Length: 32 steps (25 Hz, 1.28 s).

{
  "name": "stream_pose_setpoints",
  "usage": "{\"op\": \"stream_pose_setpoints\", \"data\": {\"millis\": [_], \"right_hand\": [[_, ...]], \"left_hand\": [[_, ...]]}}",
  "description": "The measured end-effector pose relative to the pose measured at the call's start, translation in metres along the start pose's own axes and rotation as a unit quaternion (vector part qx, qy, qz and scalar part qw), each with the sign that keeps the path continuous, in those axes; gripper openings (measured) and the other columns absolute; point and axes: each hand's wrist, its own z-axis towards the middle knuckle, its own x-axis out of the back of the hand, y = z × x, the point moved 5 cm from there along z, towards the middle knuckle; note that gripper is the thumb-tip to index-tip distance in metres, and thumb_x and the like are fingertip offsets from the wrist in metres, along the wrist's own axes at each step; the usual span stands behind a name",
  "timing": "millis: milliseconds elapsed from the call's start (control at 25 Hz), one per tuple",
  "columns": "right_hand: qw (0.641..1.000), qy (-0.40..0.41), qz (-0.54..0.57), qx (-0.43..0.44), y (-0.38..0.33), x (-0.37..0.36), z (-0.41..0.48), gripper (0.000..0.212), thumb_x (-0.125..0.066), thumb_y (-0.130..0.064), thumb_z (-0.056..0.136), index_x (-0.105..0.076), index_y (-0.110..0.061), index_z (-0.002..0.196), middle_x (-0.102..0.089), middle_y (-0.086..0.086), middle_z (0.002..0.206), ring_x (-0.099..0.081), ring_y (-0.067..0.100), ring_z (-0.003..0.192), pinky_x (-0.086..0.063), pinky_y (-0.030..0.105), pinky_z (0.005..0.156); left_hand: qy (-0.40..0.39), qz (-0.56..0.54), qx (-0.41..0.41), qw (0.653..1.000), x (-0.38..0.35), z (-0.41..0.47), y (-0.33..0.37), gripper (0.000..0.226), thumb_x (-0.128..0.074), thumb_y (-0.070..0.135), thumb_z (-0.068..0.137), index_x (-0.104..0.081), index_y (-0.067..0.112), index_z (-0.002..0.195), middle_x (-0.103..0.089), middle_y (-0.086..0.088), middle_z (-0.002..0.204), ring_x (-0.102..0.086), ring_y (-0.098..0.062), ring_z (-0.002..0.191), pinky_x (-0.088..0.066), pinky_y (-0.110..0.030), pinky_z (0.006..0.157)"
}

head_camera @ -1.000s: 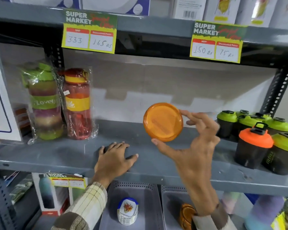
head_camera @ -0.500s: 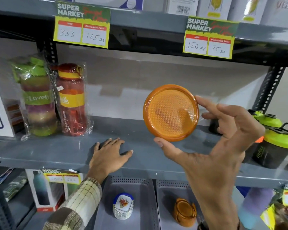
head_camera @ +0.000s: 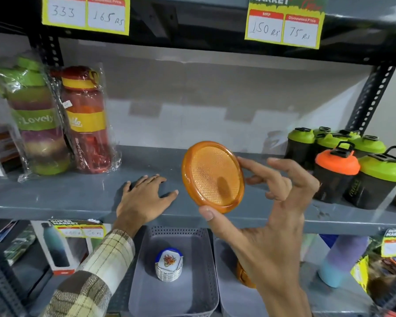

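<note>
A round translucent orange plastic disc (head_camera: pixel 213 177) with a dimpled centre is held upright in front of the grey shelf (head_camera: pixel 55 195). My right hand (head_camera: pixel 268 216) pinches it by the rim, thumb under its lower edge and a fingertip on its right edge. My left hand (head_camera: pixel 142 197) lies flat, palm down, on the shelf just left of the disc, fingers spread, holding nothing.
Two wrapped bottles (head_camera: pixel 62 120) stand at the shelf's left. Several shaker bottles with green lids and one orange lid (head_camera: pixel 336 170) crowd the right. Below, a grey basket (head_camera: pixel 174 291) holds a stack of small coasters (head_camera: pixel 169 266). Price tags (head_camera: pixel 284 24) hang from the shelf above.
My right hand has lowered the orange disc from above the shelf to just over its front edge and tilted its face leftward. My left hand stays flat on the shelf.
</note>
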Motion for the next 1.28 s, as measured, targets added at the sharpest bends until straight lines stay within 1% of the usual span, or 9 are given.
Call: {"op": "stream_pose_setpoints", "data": {"millis": [120, 280, 320, 480, 560, 720, 960, 1120, 1280], "right_hand": [[0.999, -0.019, -0.001, -0.036, 0.017, -0.006, -0.024, 0.088, -0.082, -0.059, 0.062, -0.041, -0.023, 0.130, -0.039, -0.045, 0.132, -0.061, 0.004, 0.109, -0.044, 0.061, 0.089], [0.993, -0.042, 0.015, -0.107, 0.051, -0.014, -0.062, 0.085, -0.083, -0.066, 0.062, -0.027, -0.060, 0.126, -0.058, -0.007, 0.132, -0.064, 0.019, 0.110, -0.047, 0.056, 0.091], [0.991, -0.047, 0.014, -0.122, 0.059, -0.016, -0.073, 0.084, -0.082, -0.069, 0.062, -0.030, -0.059, 0.127, -0.057, -0.006, 0.132, -0.064, 0.020, 0.110, -0.048, 0.053, 0.090], [0.975, -0.092, 0.000, -0.202, 0.105, -0.025, -0.128, 0.087, -0.074, -0.080, 0.062, -0.054, -0.027, 0.128, -0.038, -0.034, 0.129, -0.061, 0.021, 0.109, -0.052, 0.037, 0.089], [0.958, -0.122, -0.011, -0.258, 0.142, -0.027, -0.159, 0.088, -0.074, -0.081, 0.060, -0.050, -0.029, 0.127, -0.040, -0.037, 0.126, -0.060, 0.017, 0.111, -0.052, 0.038, 0.091], [0.922, -0.147, -0.064, -0.354, 0.218, -0.017, -0.206, 0.085, -0.079, -0.079, 0.058, -0.036, -0.039, 0.121, -0.061, -0.018, 0.116, -0.064, 0.013, 0.108, -0.054, 0.039, 0.092], [0.843, -0.225, -0.265, -0.410, 0.324, 0.007, -0.230, 0.108, -0.061, -0.092, 0.054, -0.039, -0.018, 0.129, -0.062, 0.008, 0.120, -0.057, 0.037, 0.109, -0.043, 0.052, 0.092], [0.823, -0.219, -0.280, -0.443, 0.361, 0.010, -0.224, 0.090, -0.088, -0.059, 0.064, -0.039, -0.016, 0.127, -0.062, 0.014, 0.125, -0.054, 0.042, 0.118, -0.040, 0.054, 0.097], [0.815, -0.223, -0.255, -0.470, 0.384, 0.006, -0.233, 0.089, -0.090, -0.051, 0.066, -0.034, -0.016, 0.127, -0.061, 0.021, 0.127, -0.051, 0.044, 0.124, -0.035, 0.057, 0.101]], "left_hand": [[-0.009, 0.014, -0.007, 1.000, -0.002, 0.001, -0.001, 0.082, -0.024, 0.075, 0.074, -0.044, 0.036, 0.144, -0.036, 0.009, 0.159, -0.021, -0.015, 0.150, -0.008, -0.055, 0.121], [0.019, -0.007, -0.011, 1.000, -0.001, 0.000, -0.001, 0.070, -0.044, 0.070, 0.089, -0.040, 0.034, 0.149, -0.030, 0.009, 0.162, -0.020, -0.016, 0.151, -0.006, -0.054, 0.121], [0.028, -0.005, -0.007, 1.000, 0.000, 0.001, -0.001, 0.070, -0.043, 0.072, 0.089, -0.042, 0.034, 0.147, -0.032, 0.009, 0.161, -0.021, -0.016, 0.150, -0.008, -0.053, 0.121], [0.049, -0.001, -0.003, 0.999, -0.001, 0.002, -0.001, 0.069, -0.042, 0.074, 0.088, -0.047, 0.033, 0.142, -0.037, 0.009, 0.159, -0.026, -0.015, 0.149, -0.013, -0.052, 0.121], [0.048, -0.001, -0.006, 0.999, -0.001, 0.003, -0.002, 0.070, -0.041, 0.075, 0.087, -0.047, 0.033, 0.143, -0.037, 0.009, 0.159, -0.026, -0.015, 0.149, -0.013, -0.052, 0.121], [0.051, -0.001, -0.007, 0.999, 0.000, 0.003, -0.002, 0.069, -0.041, 0.075, 0.087, -0.047, 0.033, 0.143, -0.038, 0.009, 0.158, -0.027, -0.015, 0.148, -0.013, -0.051, 0.121], [0.069, -0.002, -0.005, 0.998, 0.003, 0.002, -0.001, 0.065, -0.046, 0.073, 0.087, -0.051, 0.034, 0.138, -0.045, 0.005, 0.154, -0.031, -0.017, 0.146, -0.015, -0.049, 0.119], [0.070, -0.001, -0.005, 0.998, 0.003, 0.005, -0.003, 0.064, -0.045, 0.076, 0.084, -0.053, 0.037, 0.134, -0.051, 0.005, 0.148, -0.040, -0.021, 0.140, -0.020, -0.050, 0.117], [0.075, -0.005, 0.002, 0.997, 0.004, 0.005, -0.004, 0.061, -0.047, 0.076, 0.084, -0.055, 0.038, 0.131, -0.053, 0.006, 0.146, -0.042, -0.021, 0.137, -0.021, -0.050, 0.116]]}}
